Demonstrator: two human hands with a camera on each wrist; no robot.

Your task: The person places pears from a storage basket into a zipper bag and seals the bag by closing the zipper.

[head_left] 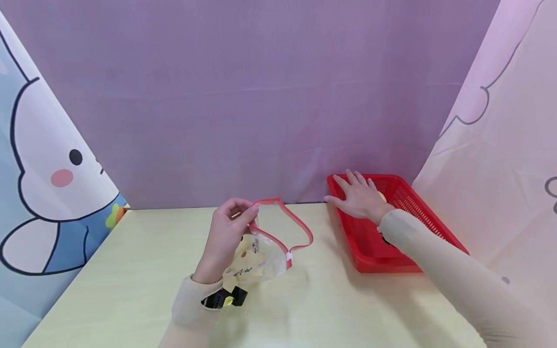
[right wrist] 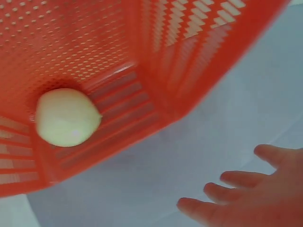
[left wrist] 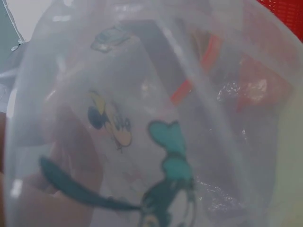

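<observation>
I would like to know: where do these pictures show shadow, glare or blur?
Head: soft shadow on the table, left of the red basket; left wrist: hazy view through the clear bag, with white glints; right wrist: the basket's near rim looks blurred.

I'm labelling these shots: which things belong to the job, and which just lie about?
Likely in the work:
clear bag, pinched by the left hand
red basket, near the right hand
pale round item inside it

Just surroundings:
table
purple backdrop
cartoon panel
</observation>
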